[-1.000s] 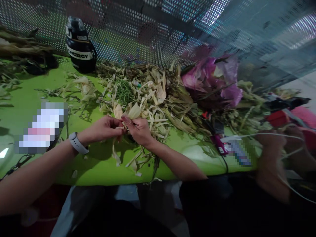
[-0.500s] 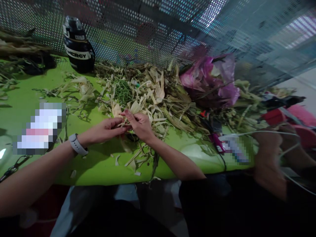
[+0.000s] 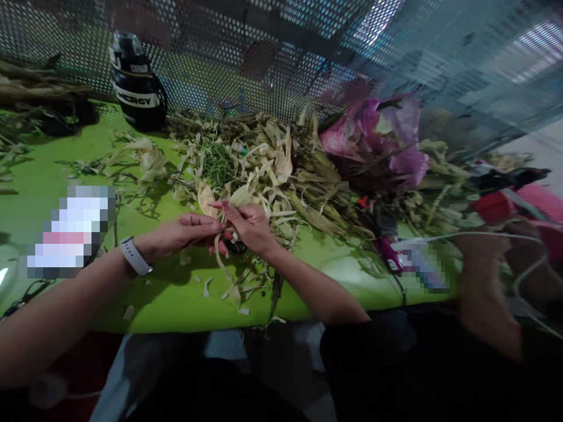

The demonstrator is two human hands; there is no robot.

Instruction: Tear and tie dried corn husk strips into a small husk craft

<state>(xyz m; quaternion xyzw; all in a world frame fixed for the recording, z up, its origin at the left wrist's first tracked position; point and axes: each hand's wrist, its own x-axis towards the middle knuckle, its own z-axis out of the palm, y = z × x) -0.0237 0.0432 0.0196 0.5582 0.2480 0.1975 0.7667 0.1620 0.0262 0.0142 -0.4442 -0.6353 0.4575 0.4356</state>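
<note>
Over the front part of the green table [image 3: 171, 299], my left hand [image 3: 182, 231] and my right hand [image 3: 250, 225] meet at the fingertips. Both are closed in a pinch on a pale corn husk strip [image 3: 220, 258], whose free end hangs below the fingers. Small reddish pieces and a dark round item show just under the right fingers, too covered to name. Directly behind my hands lies a heap of dry corn husks [image 3: 316, 187], with a tangle of thin green strands [image 3: 219, 163] on its left side.
A black bottle [image 3: 138, 97] stands at the back left by the perforated metal screen [image 3: 211, 53]. To the left lies a phone [image 3: 73, 228] with a pixelated screen. A pink plastic bag [image 3: 373, 140] rests on the husks. At the right, another person's arm [image 3: 484, 281] reaches in near a cable.
My left fingers have drawn closer together against the right fingertips. A long husk strip now hangs down between my hands, and reddish pieces show beneath them. The view has shifted slightly.
</note>
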